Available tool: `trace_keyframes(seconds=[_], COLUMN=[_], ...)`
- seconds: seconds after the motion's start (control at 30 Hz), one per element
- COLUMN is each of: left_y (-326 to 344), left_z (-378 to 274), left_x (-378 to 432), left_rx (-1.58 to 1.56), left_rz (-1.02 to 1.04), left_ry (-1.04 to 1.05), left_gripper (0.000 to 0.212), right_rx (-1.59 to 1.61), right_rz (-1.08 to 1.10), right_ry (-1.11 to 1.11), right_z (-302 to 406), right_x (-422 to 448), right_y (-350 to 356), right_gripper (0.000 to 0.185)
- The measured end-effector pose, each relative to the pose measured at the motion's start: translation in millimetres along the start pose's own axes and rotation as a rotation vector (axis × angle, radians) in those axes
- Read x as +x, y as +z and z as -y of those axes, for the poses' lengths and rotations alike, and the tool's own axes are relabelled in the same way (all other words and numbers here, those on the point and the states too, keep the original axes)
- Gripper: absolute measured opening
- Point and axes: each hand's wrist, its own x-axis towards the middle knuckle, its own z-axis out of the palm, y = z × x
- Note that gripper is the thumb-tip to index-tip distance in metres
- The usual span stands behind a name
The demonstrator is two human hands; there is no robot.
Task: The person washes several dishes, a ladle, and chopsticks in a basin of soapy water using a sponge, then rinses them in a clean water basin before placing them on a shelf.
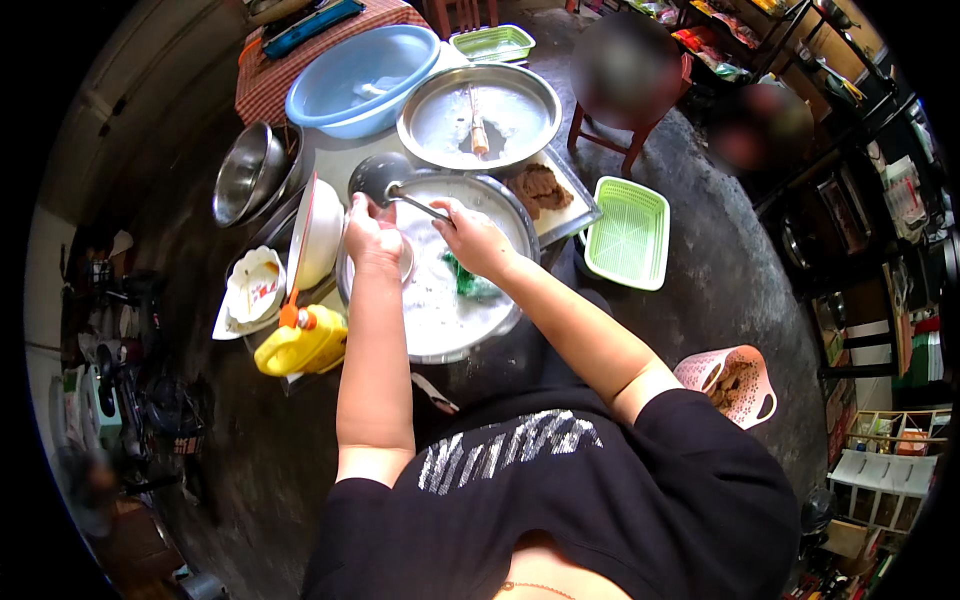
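Note:
My right hand (476, 238) is closed around the handle of a metal ladle (379, 178), whose dark round bowl points away to the left. My left hand (373, 232) is cupped against the near side of that bowl; whether its fingers grip the rim is hidden. Both hands are above a wide metal basin (442, 337) of sudsy water. In the basin, a green scrubbing pad (463, 277) lies below my right hand. The pale rim of a dish (407, 261) shows beside my left wrist.
Beyond stand a steel basin (431, 135) with a stick-like brush (478, 139) and a blue plastic tub (330, 90). At left are an enamel basin (322, 229), a white scalloped bowl (255, 285) and a yellow bottle (304, 345). A green basket (630, 232) and pink basket (739, 382) stand right.

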Motion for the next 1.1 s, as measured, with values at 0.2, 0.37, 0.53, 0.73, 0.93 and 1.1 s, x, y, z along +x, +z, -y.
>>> trace_keyframes(seconds=[0.2, 0.37, 0.53, 0.73, 0.93, 1.1], left_y=[81, 98, 43, 73, 149, 197], left_z=[63, 163, 211, 185, 141, 72], left_x=[81, 160, 211, 163, 106, 75], left_rx=[0.283, 0.836, 0.929, 1.254, 1.252, 1.219], left_rz=[0.39, 0.241, 0.04, 0.088, 0.22, 0.316], left_ry=[-0.209, -0.093, -0.393, -0.431, -0.081, 0.062], left_gripper=[0.026, 0.034, 0.042, 0.037, 0.044, 0.041], right_rx=[-0.068, -0.172, -0.42, -0.307, -0.117, -0.097], right_rz=[-0.301, -0.309, -0.116, 0.531, 0.059, 0.019], right_ry=[0.165, 0.593, 0.776, 0.84, 0.465, -0.011], right_z=[-79, -165, -161, -155, -103, -25], right_x=[128, 197, 211, 215, 218, 233], right_y=[-32, -33, 7, -22, -81, -124], right_gripper=[0.02, 0.027, 0.06, 0.058, 0.042, 0.038])
